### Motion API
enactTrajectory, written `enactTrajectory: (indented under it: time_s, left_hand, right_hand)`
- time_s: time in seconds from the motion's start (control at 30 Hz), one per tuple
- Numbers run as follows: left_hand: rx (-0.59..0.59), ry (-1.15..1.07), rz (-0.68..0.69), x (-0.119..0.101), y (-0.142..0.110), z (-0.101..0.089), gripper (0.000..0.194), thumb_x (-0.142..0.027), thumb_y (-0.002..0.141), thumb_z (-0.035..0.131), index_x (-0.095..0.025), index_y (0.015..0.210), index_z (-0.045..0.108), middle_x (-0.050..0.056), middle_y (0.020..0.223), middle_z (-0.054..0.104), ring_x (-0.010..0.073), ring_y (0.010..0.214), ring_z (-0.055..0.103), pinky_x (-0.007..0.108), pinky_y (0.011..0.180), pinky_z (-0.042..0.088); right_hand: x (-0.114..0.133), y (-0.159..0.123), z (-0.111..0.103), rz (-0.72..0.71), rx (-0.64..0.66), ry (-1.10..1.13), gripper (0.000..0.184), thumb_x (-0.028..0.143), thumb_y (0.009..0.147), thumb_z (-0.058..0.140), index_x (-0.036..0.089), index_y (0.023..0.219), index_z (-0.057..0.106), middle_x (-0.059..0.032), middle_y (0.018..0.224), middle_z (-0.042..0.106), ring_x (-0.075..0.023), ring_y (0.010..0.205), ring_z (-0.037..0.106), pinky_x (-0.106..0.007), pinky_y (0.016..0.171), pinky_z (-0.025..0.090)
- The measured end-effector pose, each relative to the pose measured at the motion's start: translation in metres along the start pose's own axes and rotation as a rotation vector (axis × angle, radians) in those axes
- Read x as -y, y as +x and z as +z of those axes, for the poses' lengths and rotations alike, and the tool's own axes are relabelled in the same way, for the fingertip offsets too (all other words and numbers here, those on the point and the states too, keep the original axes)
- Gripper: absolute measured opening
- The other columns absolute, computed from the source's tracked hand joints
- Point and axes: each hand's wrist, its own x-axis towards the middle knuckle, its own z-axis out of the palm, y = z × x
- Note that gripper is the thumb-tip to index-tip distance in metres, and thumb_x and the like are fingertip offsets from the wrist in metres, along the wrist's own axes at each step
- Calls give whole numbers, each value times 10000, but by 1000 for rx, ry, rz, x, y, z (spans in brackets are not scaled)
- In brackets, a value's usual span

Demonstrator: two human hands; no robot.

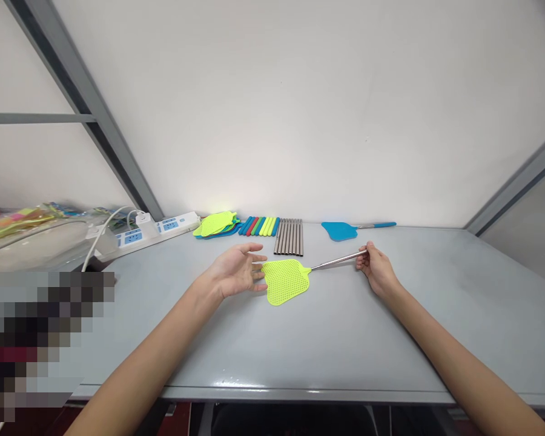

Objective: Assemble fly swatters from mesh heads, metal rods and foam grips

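Note:
A yellow-green fly swatter (287,282) with a perforated head and a thin metal rod is in front of me. My right hand (375,266) pinches the far end of that rod, thumb on top. My left hand (240,270) has its fingers spread, palm turned toward the swatter's head; its fingertips are at the head's left edge, and I cannot tell whether they touch. Behind the swatter lies a row of metal tubes (288,237). To their left are several coloured handle grips (260,226) and a stack of swatter heads (216,224), yellow-green over blue.
A blue fly swatter (340,231) with a blue handle lies at the back right of the grey table (327,345). On the left stand a white power strip (181,223) with plugs and cables, and clear plastic bags (31,233) of colourful items. A pixelated patch hides the lower left.

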Motion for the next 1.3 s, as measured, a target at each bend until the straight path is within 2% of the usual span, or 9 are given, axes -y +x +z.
enactTrajectory:
  time_s: [0.23,0.43,0.5,0.6,0.73,0.8,1.0,1.17,1.3]
  left_hand:
    - [-122,-112,10,1,10,-4,234,-313,719,447,-154,891,428,95,859,444,198,786,495,335,655,430]
    - [-187,-116,106,2,14,-5,181,-273,708,451,-153,841,427,72,796,477,152,655,513,252,524,415]
    - [-160,-102,130,4,15,-4,161,-251,705,455,-142,822,448,61,758,495,128,591,504,229,485,399]
    - [-40,-62,150,10,19,-2,140,-217,700,469,-122,798,502,49,717,531,111,554,506,219,489,403]
    - [110,-36,133,22,26,4,182,-153,695,495,-101,855,564,79,834,599,151,722,571,248,652,441]
    - [154,-15,118,27,29,5,198,-135,690,516,-105,876,578,87,882,607,159,763,576,248,680,437]
    - [104,43,120,34,31,5,236,-112,667,571,-144,900,563,79,903,607,155,751,587,254,656,447]
    - [150,81,146,39,31,6,293,-89,631,620,-124,914,552,117,981,581,175,842,574,283,748,441]
    - [147,147,204,41,33,6,315,-79,615,631,-126,917,555,115,958,583,175,820,576,293,752,434]
  right_hand:
    - [0,1,0,2,3,-4,250,410,709,540,174,635,511,22,461,467,-88,404,447,-201,390,423]
    - [3,-3,3,6,-14,-14,241,393,727,526,171,634,517,19,465,468,-88,414,446,-195,395,421]
    - [3,-3,2,13,-11,-12,239,384,739,513,168,637,521,14,470,474,-90,417,450,-197,402,425]
    - [1,-1,1,33,8,8,236,365,758,490,159,650,531,-1,489,496,-97,432,466,-205,417,435]
    - [0,1,1,78,35,49,226,364,751,495,162,655,529,-6,495,499,-108,436,474,-217,410,436]
    - [1,0,1,91,47,57,222,357,754,489,164,652,526,-2,487,488,-107,428,467,-218,401,429]
    - [2,-2,2,119,75,74,221,351,749,485,168,629,515,6,469,462,-104,414,454,-219,397,422]
    - [1,-1,2,122,86,73,211,350,737,497,167,634,516,7,463,464,-104,406,446,-218,391,415]
    - [2,-2,2,123,91,71,202,327,746,484,161,636,521,6,466,467,-99,411,445,-212,396,411]
